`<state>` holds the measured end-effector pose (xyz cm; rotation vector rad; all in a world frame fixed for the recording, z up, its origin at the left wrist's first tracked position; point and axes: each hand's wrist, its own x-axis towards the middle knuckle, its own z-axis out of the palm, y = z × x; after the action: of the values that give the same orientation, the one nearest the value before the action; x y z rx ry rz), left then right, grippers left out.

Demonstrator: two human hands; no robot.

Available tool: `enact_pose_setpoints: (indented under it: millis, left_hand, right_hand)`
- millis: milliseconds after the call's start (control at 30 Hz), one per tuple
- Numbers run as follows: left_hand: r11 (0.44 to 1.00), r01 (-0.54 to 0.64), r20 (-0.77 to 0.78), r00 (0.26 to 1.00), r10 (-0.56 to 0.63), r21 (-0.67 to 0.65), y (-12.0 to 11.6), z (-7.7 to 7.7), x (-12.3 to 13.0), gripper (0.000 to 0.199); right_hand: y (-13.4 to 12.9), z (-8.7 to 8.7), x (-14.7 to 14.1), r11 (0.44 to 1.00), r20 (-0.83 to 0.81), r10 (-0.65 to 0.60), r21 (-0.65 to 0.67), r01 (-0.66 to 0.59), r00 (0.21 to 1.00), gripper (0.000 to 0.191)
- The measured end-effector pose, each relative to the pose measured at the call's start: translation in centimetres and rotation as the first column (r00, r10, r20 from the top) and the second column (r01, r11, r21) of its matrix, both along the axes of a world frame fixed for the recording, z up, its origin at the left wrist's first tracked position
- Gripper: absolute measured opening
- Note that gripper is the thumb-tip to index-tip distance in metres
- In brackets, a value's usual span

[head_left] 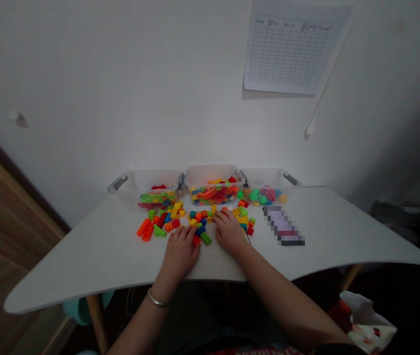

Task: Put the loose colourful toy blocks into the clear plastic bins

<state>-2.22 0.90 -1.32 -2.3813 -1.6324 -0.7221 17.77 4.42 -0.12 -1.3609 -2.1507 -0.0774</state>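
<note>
Several loose toy bricks lie in a pile on the white table, among them an orange brick (145, 230) at the left, a yellow brick (176, 210) and a green brick (206, 238) between my hands. My left hand (183, 248), with a silver bangle on its wrist, rests at the near edge of the pile, its fingertips by an orange-red piece; what it holds, if anything, is hidden. Farther right, my right hand (229, 230) lies over the pile with its fingers spread, touching the bricks near a small yellow one.
Along the wall stand three clear bins: the left bin (154, 176) and middle bin (210, 172) hold bricks, the right bin (265, 175) coloured balls. A pixelated flat object (284, 227) lies on the table (343, 231) at right. A printed sheet (291, 49) hangs above.
</note>
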Motion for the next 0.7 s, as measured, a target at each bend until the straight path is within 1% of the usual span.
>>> enact_pose_setpoints:
  millis: [200, 333, 533, 700]
  left_hand:
    - [1.000, 0.006, 0.000, 1.000, -0.006, 0.017, -0.09, 0.11, 0.00, 0.042]
    - [1.000, 0.011, 0.013, 1.000, -0.012, 0.026, -0.06, 0.12, 0.00, 0.042]
    - [1.000, 0.001, -0.002, 1.000, -0.001, 0.006, -0.08, 0.14, 0.04, 0.044]
    - [1.000, 0.001, 0.003, 1.000, -0.001, 0.010, -0.11, 0.06, 0.01, 0.044]
  right_hand:
    - [0.27, -0.42, -0.38, 0.997, 0.016, 0.068, 0.033, -0.068, 0.998, 0.053]
    - [0.38, -0.65, -0.35, 0.994, 0.023, 0.106, 0.018, -0.106, 0.994, 0.050]
    - [0.23, -0.05, -0.14, 0.995, 0.015, 0.099, 0.029, -0.100, 0.995, 0.038]
    - [0.41, 0.10, 0.02, 1.000, 0.051, 0.018, 0.009, -0.019, 0.999, 0.028]
